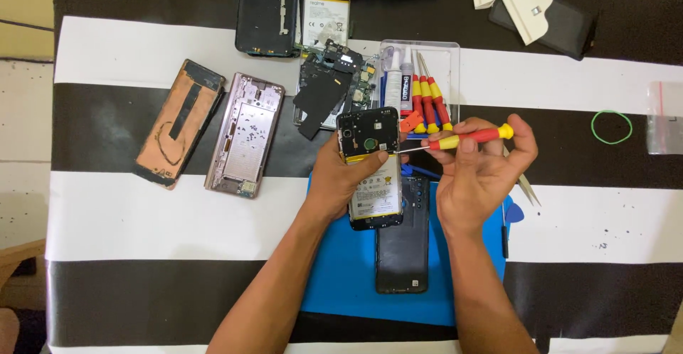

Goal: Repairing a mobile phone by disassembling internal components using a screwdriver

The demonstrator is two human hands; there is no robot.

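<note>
My left hand (340, 176) holds an opened phone (371, 165) with its back off, so the black board and the white battery show. My right hand (478, 172) grips a red and yellow screwdriver (466, 138). Its thin tip touches the phone's right edge, near the board. Both hands hover over a blue work mat (334, 276). A black phone back cover (403, 244) lies on the mat just under the held phone.
A clear box (441, 59) with several red and yellow screwdrivers and a glue tube sits just beyond my hands. Two dismantled phone frames (213, 130) lie to the left. More phone parts (292, 16) lie at the far edge. At right are tweezers (528, 189), a green rubber band (611, 127) and a blue pick (514, 213).
</note>
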